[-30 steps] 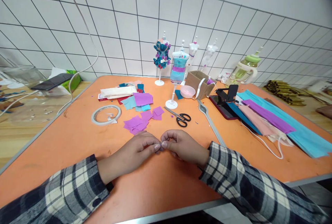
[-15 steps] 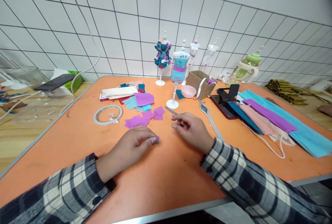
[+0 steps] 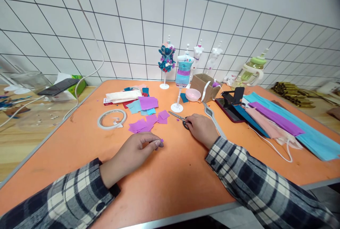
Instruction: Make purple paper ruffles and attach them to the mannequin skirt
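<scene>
My left hand pinches a tiny purple scrap of crepe paper between thumb and fingertips, just above the table. My right hand has its fingers curled over the black handles of small scissors, whose blades point toward the mannequins. A little purple bit lies beside the blades. Cut purple crepe paper squares are spread beyond my left hand. Behind the scissors stands a small white mannequin wrapped in blue and purple bands.
A roll of white tape lies at left, near stacked paper pieces. Further back are a decorated mannequin, a pink bowl and a cardboard box. At right are a phone, folded paper strips and a bottle.
My right hand has lowered slightly to the right and closed over the scissors' handles, which now show. My left hand keeps its pinch on the purple scrap. The view has shifted slightly.
</scene>
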`<state>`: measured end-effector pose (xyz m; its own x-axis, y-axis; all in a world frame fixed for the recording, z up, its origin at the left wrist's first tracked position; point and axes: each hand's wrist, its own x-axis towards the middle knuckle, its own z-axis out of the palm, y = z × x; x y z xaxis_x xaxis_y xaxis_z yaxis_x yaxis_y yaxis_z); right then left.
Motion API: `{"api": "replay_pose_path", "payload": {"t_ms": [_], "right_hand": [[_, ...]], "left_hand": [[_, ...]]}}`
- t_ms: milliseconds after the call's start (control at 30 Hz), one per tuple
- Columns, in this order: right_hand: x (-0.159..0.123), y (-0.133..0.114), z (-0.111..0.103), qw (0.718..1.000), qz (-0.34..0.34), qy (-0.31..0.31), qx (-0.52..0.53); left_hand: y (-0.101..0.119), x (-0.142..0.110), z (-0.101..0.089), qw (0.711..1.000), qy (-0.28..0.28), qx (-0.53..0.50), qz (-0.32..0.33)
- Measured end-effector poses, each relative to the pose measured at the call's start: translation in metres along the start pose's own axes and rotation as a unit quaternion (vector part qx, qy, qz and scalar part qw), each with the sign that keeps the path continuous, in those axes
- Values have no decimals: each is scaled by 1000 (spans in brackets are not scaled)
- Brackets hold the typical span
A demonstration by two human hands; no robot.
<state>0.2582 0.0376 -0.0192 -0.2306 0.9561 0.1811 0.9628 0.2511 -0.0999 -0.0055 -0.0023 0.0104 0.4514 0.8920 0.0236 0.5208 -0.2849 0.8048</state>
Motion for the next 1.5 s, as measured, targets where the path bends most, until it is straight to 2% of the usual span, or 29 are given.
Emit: {"api": "replay_pose_path", "payload": {"t_ms": [100, 167, 233, 267, 300, 367, 433, 500, 600, 700, 800, 1067, 1267, 1500], "right_hand": [[3, 2, 3, 1000, 15, 10, -2], [3, 1, 1, 999, 28, 41, 17], [0, -4, -3, 987, 40, 100, 117], [-3, -10, -6, 969, 41, 127, 207], [-7, -17, -8, 940, 40, 131, 313], [-18, -37, -11, 850, 19, 45, 525], [-28, -58, -10, 765, 18, -19, 643], [-35, -75, -8, 704, 36, -46, 708], [-37, -88, -5, 647, 88, -80, 753], [-35, -89, -5, 612, 137, -91, 774], [-35, -88, -5, 610, 146, -101, 772], [-35, -84, 1, 651, 151, -110, 736], [-36, -86, 1, 659, 145, -101, 731], [-38, -87, 1, 665, 153, -83, 726]], "left_hand": [[-1, 0, 0, 1000, 7, 0, 1], [-1, 0, 1, 1000, 17, 0, 3], [-2, 1, 1, 1000, 26, -1, 6], [-3, 2, 1, 1000, 29, -2, 8], [-3, 2, 2, 999, 33, -3, 10], [-4, 4, 3, 999, 41, -4, 15], [-5, 4, 5, 998, 52, -2, 20], [-6, 5, 8, 998, 59, 4, 25], [-6, 4, 11, 996, 69, 27, 41], [-7, 2, 12, 991, 83, 69, 76], [-6, 0, 12, 983, 87, 110, 116], [-5, -5, 9, 961, 98, 186, 180], [-5, -3, 8, 954, 97, 212, 192], [-6, -2, 7, 957, 75, 196, 199]]}}
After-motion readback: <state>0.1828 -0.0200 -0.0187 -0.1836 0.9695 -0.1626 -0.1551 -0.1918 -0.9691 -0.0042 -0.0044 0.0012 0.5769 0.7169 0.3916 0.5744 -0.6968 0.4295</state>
